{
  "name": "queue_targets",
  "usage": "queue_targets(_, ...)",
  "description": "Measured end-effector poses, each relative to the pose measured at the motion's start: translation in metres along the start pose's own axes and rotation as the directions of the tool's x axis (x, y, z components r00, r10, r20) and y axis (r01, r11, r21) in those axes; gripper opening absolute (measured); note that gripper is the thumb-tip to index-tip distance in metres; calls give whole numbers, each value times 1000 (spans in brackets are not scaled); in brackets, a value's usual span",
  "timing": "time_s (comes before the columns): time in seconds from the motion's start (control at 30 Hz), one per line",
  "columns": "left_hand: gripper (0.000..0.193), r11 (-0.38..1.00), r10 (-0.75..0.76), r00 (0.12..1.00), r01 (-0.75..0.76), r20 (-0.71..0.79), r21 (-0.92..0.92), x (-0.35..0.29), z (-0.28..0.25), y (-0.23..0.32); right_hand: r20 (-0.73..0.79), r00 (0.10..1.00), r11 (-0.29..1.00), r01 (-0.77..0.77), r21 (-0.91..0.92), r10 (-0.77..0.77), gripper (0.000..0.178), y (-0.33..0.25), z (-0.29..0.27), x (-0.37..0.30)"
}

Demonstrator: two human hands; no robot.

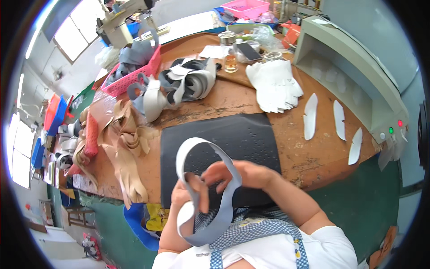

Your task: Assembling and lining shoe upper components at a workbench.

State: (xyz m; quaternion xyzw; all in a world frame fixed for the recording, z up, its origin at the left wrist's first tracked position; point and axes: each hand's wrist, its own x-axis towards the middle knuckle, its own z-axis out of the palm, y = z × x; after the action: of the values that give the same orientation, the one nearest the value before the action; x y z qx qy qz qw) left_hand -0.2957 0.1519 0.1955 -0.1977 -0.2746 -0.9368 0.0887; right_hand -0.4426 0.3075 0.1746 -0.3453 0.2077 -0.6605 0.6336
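A long curved strip (228, 204), white on one side and grey on the other, forms a loop in front of my body, over the near edge of a black mat (215, 134). My left hand (190, 193) is closed on the strip at the loop's left side. My right hand (244, 174) reaches across behind the strip's right side. Its bent fingers are apart, with their tips close to my left fingers and nothing visible between them. Part of my right hand is covered by the strip.
Tan strips (125, 152) lie left of the mat. Grey and white strips (192, 83) pile up behind it, beside a pink basket (134, 71). White cut pieces (274, 85), a glass jar (230, 56) and a phone (249, 51) sit behind. A machine housing (349, 71) borders the right.
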Motion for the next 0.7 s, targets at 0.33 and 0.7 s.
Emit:
queue_targets(0.33,49,-536,429,899,335,-92,775,-1,-24,77,-256,593,59,-331,-942,-764,39,-45,-40,-40)
queue_targets(0.7,59,-820,196,922,-33,335,572,36,8,72,-667,707,899,-104,-426,-234,25,-108,-163,104)
